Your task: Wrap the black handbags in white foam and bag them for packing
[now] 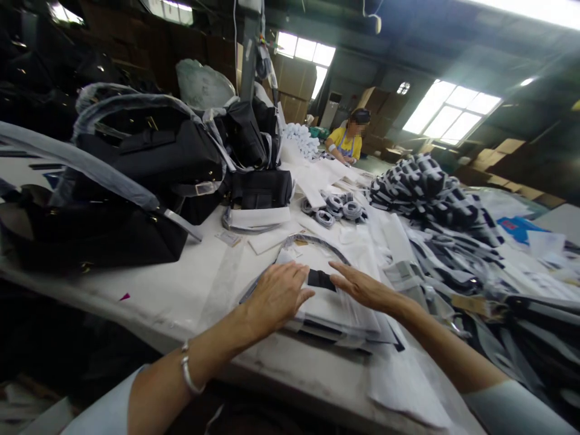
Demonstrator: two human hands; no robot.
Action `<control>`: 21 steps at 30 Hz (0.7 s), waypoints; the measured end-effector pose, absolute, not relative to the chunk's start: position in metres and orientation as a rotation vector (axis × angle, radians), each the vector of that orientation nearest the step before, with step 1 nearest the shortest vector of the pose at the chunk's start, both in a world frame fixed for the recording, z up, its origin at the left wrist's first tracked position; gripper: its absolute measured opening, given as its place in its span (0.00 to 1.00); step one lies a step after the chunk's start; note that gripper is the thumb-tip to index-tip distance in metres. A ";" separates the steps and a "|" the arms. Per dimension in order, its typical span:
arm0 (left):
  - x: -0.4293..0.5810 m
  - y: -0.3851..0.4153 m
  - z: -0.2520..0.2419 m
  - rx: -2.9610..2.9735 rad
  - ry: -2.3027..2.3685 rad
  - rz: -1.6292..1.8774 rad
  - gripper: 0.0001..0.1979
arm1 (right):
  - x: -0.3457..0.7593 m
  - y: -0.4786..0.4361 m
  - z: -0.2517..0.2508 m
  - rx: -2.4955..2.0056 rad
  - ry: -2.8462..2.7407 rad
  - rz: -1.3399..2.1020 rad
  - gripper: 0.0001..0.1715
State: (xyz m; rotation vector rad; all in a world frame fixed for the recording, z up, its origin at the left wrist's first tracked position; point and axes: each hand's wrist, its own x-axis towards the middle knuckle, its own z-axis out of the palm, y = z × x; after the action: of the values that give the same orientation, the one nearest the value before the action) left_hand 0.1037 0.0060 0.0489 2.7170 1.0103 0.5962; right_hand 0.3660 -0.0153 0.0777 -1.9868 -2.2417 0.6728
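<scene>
In front of me a handbag (319,302) lies flat on the white table, largely covered by white wrapping sheets. Its wrapped handle (312,238) arches away from me, and a black strap piece (321,279) shows on top. My left hand (281,296) rests over the bag's left part, fingers stretched out. From the right, my right hand (362,287) reaches over the other side with its fingers extended, near the black strap piece. Neither hand grips anything that I can see. Whether the palms press on the sheets is hidden.
Black handbags (154,163) with wrapped handles crowd the table's left side. Rolled straps (335,208) lie beyond the bag. A heap of wrapped straps (426,193) fills the right. A co-worker in yellow (347,142) sits at the far end. The table's front edge (272,368) is close.
</scene>
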 end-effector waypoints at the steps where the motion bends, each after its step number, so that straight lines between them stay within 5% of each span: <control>1: 0.110 0.015 0.048 2.743 1.012 0.593 0.23 | 0.368 -0.025 0.071 -2.004 -2.305 0.640 0.45; 12: 0.121 0.039 -0.011 2.659 1.038 0.162 0.33 | 0.400 -0.072 -0.011 -1.964 -2.362 0.347 0.39; 21: 0.103 0.025 0.003 2.653 1.040 0.076 0.33 | 0.376 -0.090 -0.003 -1.943 -2.297 0.392 0.38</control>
State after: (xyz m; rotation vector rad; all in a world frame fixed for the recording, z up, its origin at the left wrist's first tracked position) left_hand 0.1028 0.0248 0.0034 2.6526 1.0401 0.0760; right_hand 0.3755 -0.0899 -0.0033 -1.9429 -2.2975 0.3925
